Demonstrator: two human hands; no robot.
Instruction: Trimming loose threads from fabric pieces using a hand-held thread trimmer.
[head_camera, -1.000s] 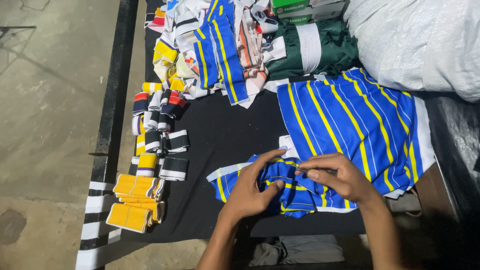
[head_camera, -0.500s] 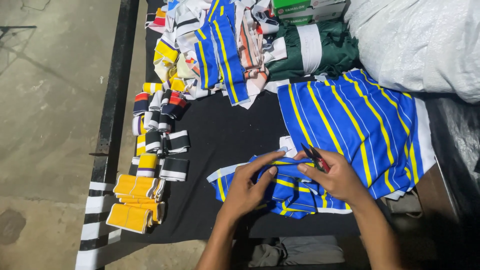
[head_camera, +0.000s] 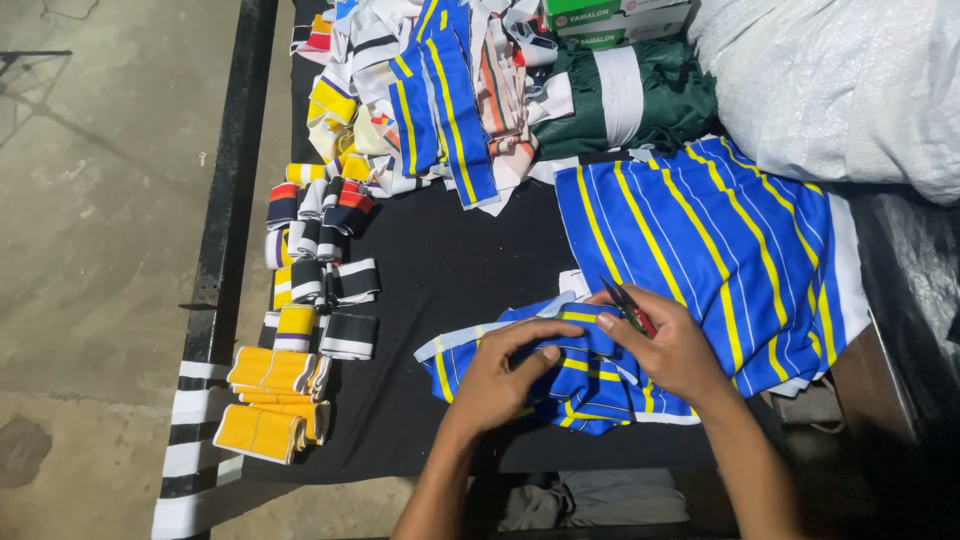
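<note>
Left hand (head_camera: 497, 375) pressed flat-fingered on a small folded blue garment piece (head_camera: 560, 375) with yellow and white stripes, fingers curled over its upper fold, pinning rather than clenching. Right hand (head_camera: 668, 345) touching the same piece from the other side, thumb and fingers closed around small red-handled thread snips (head_camera: 625, 305), blade tips poking out past the fingertips, just above the fold. Garment piece lying directly under and between both hands, on black cloth covering the table (head_camera: 450, 260).

Just beyond the right hand, touching its knuckle side: a larger spread-out blue striped panel (head_camera: 700, 230). Farther out past that, a folded dark green fabric (head_camera: 640, 100) and a big white sack (head_camera: 840, 80). Well ahead of the left hand: a loose heap of mixed striped pieces (head_camera: 440, 90). Off to the left hand's outer side, apart from it: short rolled ribs in black, white and yellow (head_camera: 320, 270), then a stack of folded yellow bands (head_camera: 270, 400) nearer the table's edge. Grey concrete floor (head_camera: 100, 250) beyond that edge.
</note>
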